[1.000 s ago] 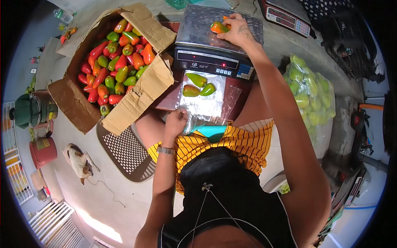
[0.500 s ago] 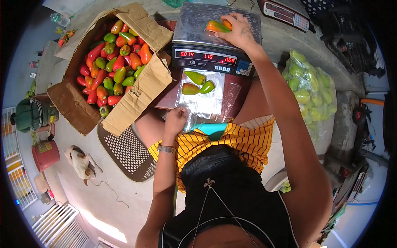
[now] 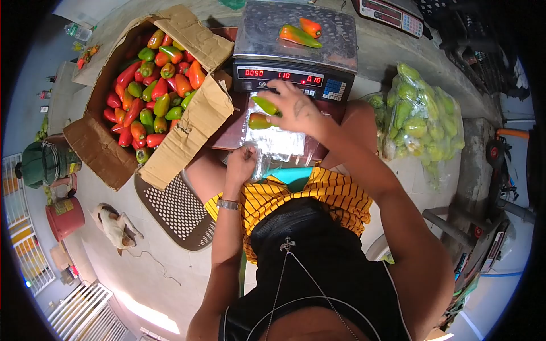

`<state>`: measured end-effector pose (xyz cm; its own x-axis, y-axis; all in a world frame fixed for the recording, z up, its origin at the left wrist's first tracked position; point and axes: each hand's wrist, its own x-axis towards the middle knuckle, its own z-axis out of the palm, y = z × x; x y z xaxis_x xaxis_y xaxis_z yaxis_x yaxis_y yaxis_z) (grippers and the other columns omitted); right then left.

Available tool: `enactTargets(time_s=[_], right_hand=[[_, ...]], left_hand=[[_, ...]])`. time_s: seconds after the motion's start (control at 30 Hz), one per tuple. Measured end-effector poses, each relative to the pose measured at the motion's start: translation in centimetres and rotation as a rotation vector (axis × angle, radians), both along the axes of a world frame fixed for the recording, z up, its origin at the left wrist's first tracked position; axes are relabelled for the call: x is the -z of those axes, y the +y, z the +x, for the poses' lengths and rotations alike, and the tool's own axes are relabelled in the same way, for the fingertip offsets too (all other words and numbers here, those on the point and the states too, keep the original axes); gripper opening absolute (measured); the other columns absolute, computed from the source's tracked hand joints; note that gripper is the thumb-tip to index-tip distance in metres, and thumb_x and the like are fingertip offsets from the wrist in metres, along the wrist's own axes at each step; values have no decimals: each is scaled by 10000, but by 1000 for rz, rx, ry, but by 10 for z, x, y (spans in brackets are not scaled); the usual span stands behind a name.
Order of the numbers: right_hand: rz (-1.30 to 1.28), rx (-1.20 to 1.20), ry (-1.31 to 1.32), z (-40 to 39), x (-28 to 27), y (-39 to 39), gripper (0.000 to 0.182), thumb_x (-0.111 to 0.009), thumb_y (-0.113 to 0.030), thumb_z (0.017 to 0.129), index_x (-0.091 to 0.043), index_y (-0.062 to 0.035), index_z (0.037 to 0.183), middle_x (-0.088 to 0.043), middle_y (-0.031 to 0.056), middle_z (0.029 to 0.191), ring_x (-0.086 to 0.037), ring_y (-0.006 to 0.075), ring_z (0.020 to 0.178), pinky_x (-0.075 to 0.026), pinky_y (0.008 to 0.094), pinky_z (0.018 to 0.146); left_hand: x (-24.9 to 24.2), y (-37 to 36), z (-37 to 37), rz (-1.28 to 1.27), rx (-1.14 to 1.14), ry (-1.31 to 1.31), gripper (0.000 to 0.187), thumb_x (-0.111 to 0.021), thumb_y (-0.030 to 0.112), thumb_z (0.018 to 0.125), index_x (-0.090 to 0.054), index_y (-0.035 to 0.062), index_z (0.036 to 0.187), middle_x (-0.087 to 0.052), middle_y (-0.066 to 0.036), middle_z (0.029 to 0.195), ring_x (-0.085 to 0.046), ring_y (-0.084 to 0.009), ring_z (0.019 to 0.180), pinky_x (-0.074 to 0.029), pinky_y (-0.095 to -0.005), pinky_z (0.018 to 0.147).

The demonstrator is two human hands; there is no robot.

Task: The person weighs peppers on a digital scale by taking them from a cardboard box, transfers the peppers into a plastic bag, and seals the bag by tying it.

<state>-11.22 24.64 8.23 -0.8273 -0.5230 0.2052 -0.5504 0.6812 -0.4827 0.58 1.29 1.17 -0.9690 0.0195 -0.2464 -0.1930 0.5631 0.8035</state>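
My right hand (image 3: 298, 111) reaches over the green pepper (image 3: 265, 105) and the orange-green pepper (image 3: 260, 121), its fingers stretched out and apart. Both peppers lie on clear plastic bags (image 3: 287, 145) below the scale's display. A third pepper's spot is hidden under this hand. My left hand (image 3: 242, 165) is closed on the edge of a clear plastic bag at my lap. Two peppers rest on the metal plate of the digital scale (image 3: 335, 48): a long green-orange pepper (image 3: 300, 36) and a smaller orange pepper (image 3: 310, 27). Its red display reads 0.090, 1.10 and 0.10.
To the left, an open cardboard box (image 3: 190, 133) holds many red and green peppers. A bag of green vegetables (image 3: 424, 116) stands on the right. Another scale (image 3: 389, 17) is at the back right. On the floor, a dog (image 3: 116, 226) lies near a brown plastic basket (image 3: 176, 213).
My right hand has let go of the orange pepper on the scale and moved down to the peppers on the plastic. The display's first number rose from 0.074. The left hand stays put.
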Motion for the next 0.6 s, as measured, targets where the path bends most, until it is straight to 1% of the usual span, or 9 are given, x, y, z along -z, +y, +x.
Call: enactTargets(time_s=[0.07, 0.1, 0.2, 0.3, 0.4, 0.5, 0.6], right_hand=[[99, 22, -93, 11, 4, -10, 738, -854, -224, 794, -541, -216, 1462, -417, 204, 1498, -522, 436, 1299, -481, 512, 1079], [149, 32, -141, 13, 7, -14, 786, -851, -230, 795, -509, -242, 1503, -381, 213, 1523, -505, 453, 1314, -474, 525, 1087], [167, 84, -199, 14, 20, -24, 887, -835, -144, 774, -445, -286, 1559, -355, 237, 1527, -523, 477, 1291, -491, 540, 1071], [250, 27, -287, 9, 22, -25, 951, -784, -22, 750, -408, -306, 1575, -359, 242, 1517, -552, 482, 1245, -519, 538, 1035], [304, 24, -302, 1, 22, -30, 953, -734, 66, 720, -449, -296, 1555, -383, 236, 1479, -579, 462, 1195, -545, 516, 1008], [358, -33, -342, -6, 19, -33, 912, -724, 87, 708, -497, -243, 1527, -407, 236, 1426, -584, 453, 1172, -558, 493, 992], [405, -32, -361, -11, 9, -34, 863, -728, 88, 707, -532, -184, 1502, -417, 235, 1392, -581, 450, 1183, -566, 481, 982]], left_hand=[[27, -6, 2, 50, 9, 57, 163, -689, 126, 930, -691, -36, 948, -705, -245, 805, -707, -345, 711, -542, -404, 687], [30, -6, 2, 75, 13, 84, 166, -692, 128, 930, -691, -37, 946, -706, -250, 813, -708, -354, 718, -542, -405, 689], [35, -7, 4, 41, 7, 113, 174, -700, 133, 929, -690, -40, 943, -710, -256, 834, -710, -379, 741, -544, -408, 692], [37, -9, 1, 60, 5, 27, 165, -696, 121, 924, -694, -41, 951, -713, -252, 840, -720, -355, 744, -547, -403, 699], [25, -6, 1, 39, 17, 36, 162, -694, 113, 916, -698, -42, 962, -712, -249, 839, -722, -322, 733, -547, -397, 702], [16, -4, 1, 33, -4, -5, 166, -691, 110, 911, -702, -42, 976, -716, -241, 836, -725, -294, 734, -547, -390, 707], [9, -3, 0, -9, -3, -34, 172, -696, 114, 909, -704, -41, 981, -719, -236, 839, -722, -293, 736, -546, -389, 707]])
